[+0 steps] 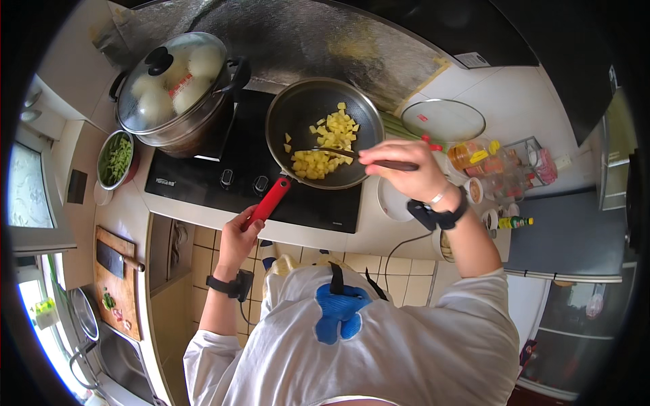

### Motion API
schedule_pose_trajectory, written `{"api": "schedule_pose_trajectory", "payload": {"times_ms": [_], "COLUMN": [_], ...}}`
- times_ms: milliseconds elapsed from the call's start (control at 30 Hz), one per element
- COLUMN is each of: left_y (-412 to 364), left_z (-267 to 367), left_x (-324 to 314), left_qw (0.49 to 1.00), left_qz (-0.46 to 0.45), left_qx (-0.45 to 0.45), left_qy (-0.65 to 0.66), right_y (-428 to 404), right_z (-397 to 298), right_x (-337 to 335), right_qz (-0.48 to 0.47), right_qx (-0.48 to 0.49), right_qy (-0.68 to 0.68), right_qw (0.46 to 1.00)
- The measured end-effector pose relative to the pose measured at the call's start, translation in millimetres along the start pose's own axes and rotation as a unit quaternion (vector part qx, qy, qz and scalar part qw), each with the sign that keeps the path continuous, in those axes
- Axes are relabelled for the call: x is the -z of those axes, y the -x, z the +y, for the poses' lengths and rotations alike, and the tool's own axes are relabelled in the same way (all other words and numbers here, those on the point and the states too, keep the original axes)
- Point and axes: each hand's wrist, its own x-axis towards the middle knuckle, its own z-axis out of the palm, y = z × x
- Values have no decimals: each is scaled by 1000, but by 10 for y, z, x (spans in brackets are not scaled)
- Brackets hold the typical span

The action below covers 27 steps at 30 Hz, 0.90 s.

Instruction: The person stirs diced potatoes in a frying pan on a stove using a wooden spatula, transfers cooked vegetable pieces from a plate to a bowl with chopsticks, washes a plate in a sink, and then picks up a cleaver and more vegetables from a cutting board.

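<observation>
My left hand (240, 237) grips the red handle (270, 202) of a dark wok (277, 119), which sits over the right part of a black gas cooktop (315, 213). Diced yellow pieces, possibly potato, (335, 131) lie in the wok's lower and right parts, with a couple apart at the left. Above the wok's right rim, my right hand (401, 160) holds a utensil by its dark brown handle (398, 165); its metal end reaches in among the pieces. The shape of that end is partly hidden by the food.
A lidded steamer pot (175, 124) with pale round items stands left on the cooktop. Beside it is a bowl of chopped greens (118, 158). A cleaver (110, 260) lies on a wooden cutting board (133, 284). A glass lid (443, 120), plate (393, 199), oil bottle (466, 154) and small bowls stand right.
</observation>
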Motion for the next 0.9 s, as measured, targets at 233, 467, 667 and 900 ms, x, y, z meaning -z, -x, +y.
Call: {"api": "schedule_pose_trajectory", "payload": {"times_ms": [233, 467, 667, 900], "left_y": [-42, -55, -38, -40], "left_z": [-75, -76, -34, -28], "left_x": [40, 74, 73, 66], "left_qw": [1000, 999, 999, 998], "left_qz": [-21, -44, -44, -53], "left_qx": [-3, -14, -10, -9], "left_qy": [-3, -3, -27, -18], "right_y": [181, -84, -389, -244], "right_z": [-311, 112, 411, 424], "right_x": [-171, -432, -248, -384], "right_qz": [19, 186, 217, 157], "right_qx": [-82, -147, -133, -163], "right_qy": [-47, -48, 56, 76], "right_qw": [995, 970, 965, 971]}}
